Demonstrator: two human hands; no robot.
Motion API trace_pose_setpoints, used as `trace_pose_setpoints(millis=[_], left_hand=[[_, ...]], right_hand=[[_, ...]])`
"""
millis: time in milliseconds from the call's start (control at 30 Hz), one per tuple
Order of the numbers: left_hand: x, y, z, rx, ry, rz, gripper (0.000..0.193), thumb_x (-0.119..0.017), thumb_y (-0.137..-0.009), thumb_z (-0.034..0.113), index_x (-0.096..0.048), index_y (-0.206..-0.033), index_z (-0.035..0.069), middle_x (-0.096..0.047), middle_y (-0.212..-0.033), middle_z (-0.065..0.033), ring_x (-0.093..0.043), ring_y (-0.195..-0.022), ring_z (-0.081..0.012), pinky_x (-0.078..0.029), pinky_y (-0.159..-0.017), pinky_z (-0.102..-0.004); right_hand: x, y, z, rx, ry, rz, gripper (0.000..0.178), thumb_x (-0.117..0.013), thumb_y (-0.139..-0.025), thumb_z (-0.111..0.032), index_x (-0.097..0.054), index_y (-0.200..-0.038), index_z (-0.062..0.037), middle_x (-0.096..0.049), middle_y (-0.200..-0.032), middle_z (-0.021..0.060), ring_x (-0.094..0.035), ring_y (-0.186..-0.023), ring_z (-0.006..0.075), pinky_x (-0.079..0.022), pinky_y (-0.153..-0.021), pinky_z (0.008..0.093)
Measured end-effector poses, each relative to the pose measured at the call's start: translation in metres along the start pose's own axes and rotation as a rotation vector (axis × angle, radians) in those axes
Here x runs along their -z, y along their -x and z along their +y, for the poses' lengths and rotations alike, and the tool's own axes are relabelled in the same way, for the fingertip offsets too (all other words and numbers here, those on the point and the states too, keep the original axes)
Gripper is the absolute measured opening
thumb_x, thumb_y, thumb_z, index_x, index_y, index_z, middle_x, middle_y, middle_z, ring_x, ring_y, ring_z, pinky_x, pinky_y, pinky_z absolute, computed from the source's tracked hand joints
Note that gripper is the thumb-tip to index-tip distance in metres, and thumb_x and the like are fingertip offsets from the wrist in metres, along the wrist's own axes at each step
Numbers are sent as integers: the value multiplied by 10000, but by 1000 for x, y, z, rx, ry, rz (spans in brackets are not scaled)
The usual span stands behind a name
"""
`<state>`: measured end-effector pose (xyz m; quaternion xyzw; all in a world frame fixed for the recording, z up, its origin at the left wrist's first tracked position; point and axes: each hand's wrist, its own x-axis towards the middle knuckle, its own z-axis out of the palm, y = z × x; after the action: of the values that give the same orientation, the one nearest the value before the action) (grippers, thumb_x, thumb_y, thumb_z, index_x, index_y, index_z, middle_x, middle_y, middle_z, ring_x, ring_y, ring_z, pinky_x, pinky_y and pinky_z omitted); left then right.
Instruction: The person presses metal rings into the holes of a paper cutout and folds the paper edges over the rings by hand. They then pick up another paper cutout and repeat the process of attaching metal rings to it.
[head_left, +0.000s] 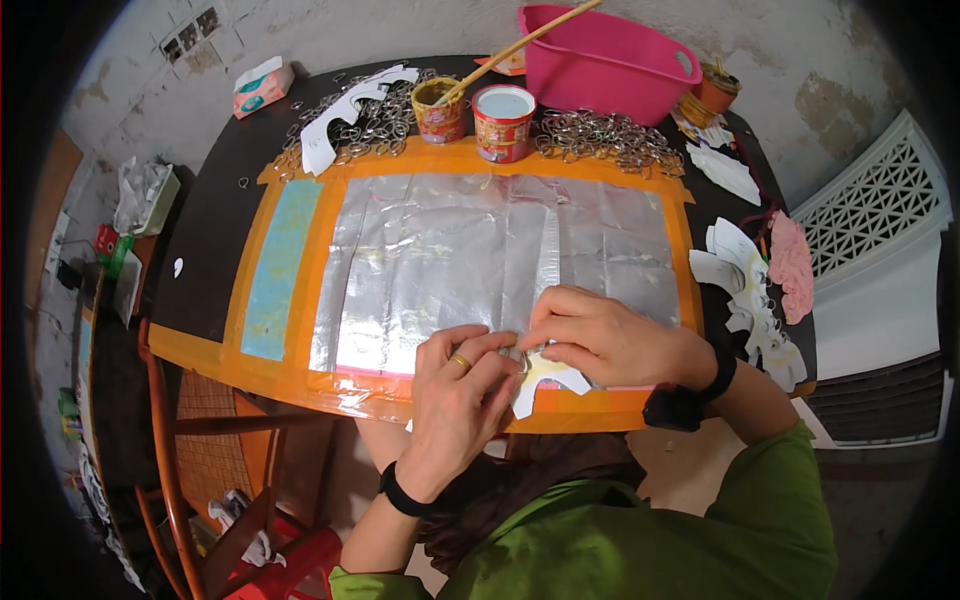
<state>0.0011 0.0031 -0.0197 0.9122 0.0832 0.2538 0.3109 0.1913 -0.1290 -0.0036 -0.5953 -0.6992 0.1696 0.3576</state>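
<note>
Holding a white cutout (551, 371) (yellow-smudged) together: left hand (455, 388), right hand (622, 336).

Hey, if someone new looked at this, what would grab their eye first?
Probably the bright pink tub at the table's far side, with metal rings heaped in front of it. Next, the shiny silver sheet across the middle, framed by orange tape. Then, at the near edge, the left hand and right hand, fingers close together at a white cutout piece.
</note>
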Motion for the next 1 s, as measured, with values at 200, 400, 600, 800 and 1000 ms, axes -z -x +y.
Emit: trace_pose_setpoints(millis=[200,400,600,800,1000], left_hand=[[-1,0,1,-2,0,15,166,-814,-771,71,-690,-882,68,-713,-1128,-47,-587,-1151,-293,-440,-959,-419],[0,0,1,-38,-20,14,129,-753,-834,78,-648,-905,53,-713,-1134,-41,-587,-1175,-303,-419,-970,-435],[-1,2,2,-25,-3,19,132,-749,-836,78,-643,-906,43,-713,-1128,-50,-583,-1186,-320,-429,-976,-444],[-2,4,0,-14,18,54,127,-746,-834,69,-640,-895,38,-712,-1106,-41,-584,-1175,-313,-434,-971,-441],[-1,3,0,-14,17,52,112,-735,-844,75,-642,-895,37,-711,-1114,-36,-585,-1157,-310,-431,-971,-438]], right_hand=[[3,-11,-7,2,72,-90,118,-706,-879,-128,-696,-976,-62,-561,-1010,84,-580,-992,282,-452,-897,392],[5,-18,-4,-9,40,-132,146,-718,-856,-176,-677,-936,-61,-562,-999,60,-580,-974,263,-445,-883,400],[-6,-9,-13,324,476,-7,141,-716,-809,-120,-632,-890,-40,-555,-945,70,-581,-958,237,-451,-862,377],[-6,-11,-6,381,405,5,137,-707,-781,-90,-607,-864,-45,-581,-935,76,-601,-936,232,-459,-851,360],[-1,-8,-2,387,361,-30,175,-721,-777,-114,-641,-917,-48,-615,-960,73,-626,-946,233,-469,-862,354]])
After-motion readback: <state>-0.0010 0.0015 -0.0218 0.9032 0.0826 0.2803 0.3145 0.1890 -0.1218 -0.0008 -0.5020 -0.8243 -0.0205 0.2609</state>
